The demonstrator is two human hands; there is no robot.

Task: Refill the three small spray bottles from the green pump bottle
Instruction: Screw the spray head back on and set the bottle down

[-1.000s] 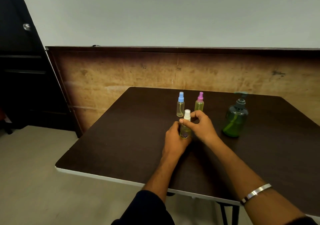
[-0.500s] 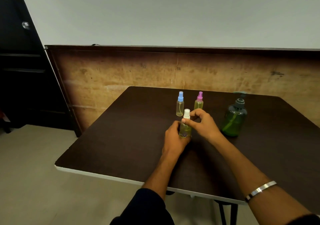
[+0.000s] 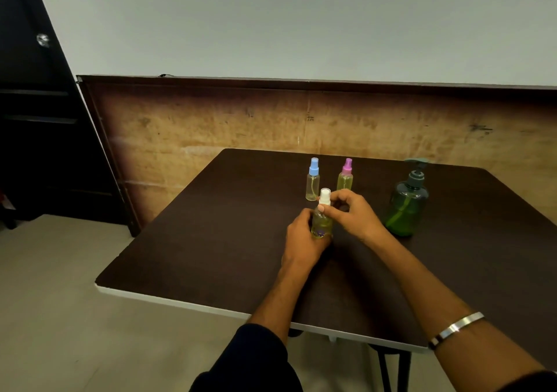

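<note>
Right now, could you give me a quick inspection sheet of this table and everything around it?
Surface: dark table, pale front edge.
Job's things: white-capped spray bottle upright in both hands; blue-capped bottle and pink-capped bottle behind; green pump bottle to the right.
Clutter: nothing seen.
Grip: left hand holds the bottle's body; right hand pinches its cap.
Cables: nothing seen.
Surroundings: wood panel, dark door, metal bracelet.

table (image 3: pixel 211 241): dark matt wood | pump bottle (image 3: pixel 405 210): translucent green plastic | bracelet (image 3: pixel 456 328): shiny metal
</note>
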